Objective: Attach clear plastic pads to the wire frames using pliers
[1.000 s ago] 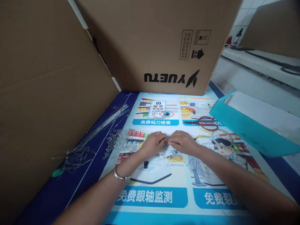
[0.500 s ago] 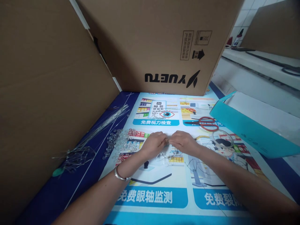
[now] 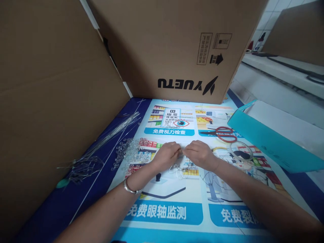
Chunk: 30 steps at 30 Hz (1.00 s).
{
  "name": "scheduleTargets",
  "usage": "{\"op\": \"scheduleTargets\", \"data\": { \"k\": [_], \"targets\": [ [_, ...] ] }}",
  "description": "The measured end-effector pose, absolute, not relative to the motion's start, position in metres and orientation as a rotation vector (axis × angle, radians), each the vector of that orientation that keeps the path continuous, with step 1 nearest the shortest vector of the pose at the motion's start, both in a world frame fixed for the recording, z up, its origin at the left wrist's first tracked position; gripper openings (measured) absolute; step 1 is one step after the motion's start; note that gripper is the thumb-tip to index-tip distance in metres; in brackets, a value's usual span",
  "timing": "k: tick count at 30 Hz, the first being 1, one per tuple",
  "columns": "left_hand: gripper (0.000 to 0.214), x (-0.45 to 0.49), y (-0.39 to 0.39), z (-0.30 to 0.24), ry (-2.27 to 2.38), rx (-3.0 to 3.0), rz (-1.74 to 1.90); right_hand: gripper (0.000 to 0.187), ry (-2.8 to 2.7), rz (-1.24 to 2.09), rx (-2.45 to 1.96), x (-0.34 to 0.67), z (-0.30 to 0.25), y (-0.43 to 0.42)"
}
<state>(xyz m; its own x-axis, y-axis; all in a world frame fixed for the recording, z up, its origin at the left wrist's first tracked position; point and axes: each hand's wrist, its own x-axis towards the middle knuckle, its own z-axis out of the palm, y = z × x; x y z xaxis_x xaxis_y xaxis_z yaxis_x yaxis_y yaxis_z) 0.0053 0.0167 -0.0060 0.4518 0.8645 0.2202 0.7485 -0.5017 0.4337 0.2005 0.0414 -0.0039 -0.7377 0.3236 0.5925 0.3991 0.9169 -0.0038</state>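
My left hand (image 3: 167, 155) and my right hand (image 3: 199, 154) meet over the middle of the printed sheet (image 3: 162, 217), fingertips closed and nearly touching. What they pinch is too small to make out; thin wire loops (image 3: 182, 170) with beads hang just below the fingers. Left of my left hand lies a spread of clear beads (image 3: 131, 153). Beyond my right hand rest red-handled scissors (image 3: 225, 134), and a clear ring-shaped coil (image 3: 241, 151) lies to the right. Fine dark wire (image 3: 210, 179) curls under my right wrist.
A bundle of thin wires (image 3: 113, 131) runs along the left, its tangled end (image 3: 84, 170) near a green piece (image 3: 62, 183). Cardboard panels (image 3: 162, 44) stand at the back and left. An open teal box (image 3: 273, 141) sits at the right.
The view has shifted very slightly. Both hands keep nearly the same pinched pose, and the things on the sheet have not visibly moved.
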Motion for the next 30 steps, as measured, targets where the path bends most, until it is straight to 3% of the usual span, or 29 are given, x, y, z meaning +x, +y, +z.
{"op": "scheduleTargets", "data": {
  "k": [13, 30],
  "targets": [
    [0.018, 0.0057, 0.0158, -0.0036, 1.373, 2.424, 0.627, 0.013, -2.551, -0.193, -0.551, 0.2007, -0.0055, 0.0415],
    [0.017, 0.0074, 0.0156, -0.0053, 1.45, 2.394, 0.61, 0.018, -2.513, 0.094, -0.493, 0.1997, -0.0087, 0.0442]
  ]
}}
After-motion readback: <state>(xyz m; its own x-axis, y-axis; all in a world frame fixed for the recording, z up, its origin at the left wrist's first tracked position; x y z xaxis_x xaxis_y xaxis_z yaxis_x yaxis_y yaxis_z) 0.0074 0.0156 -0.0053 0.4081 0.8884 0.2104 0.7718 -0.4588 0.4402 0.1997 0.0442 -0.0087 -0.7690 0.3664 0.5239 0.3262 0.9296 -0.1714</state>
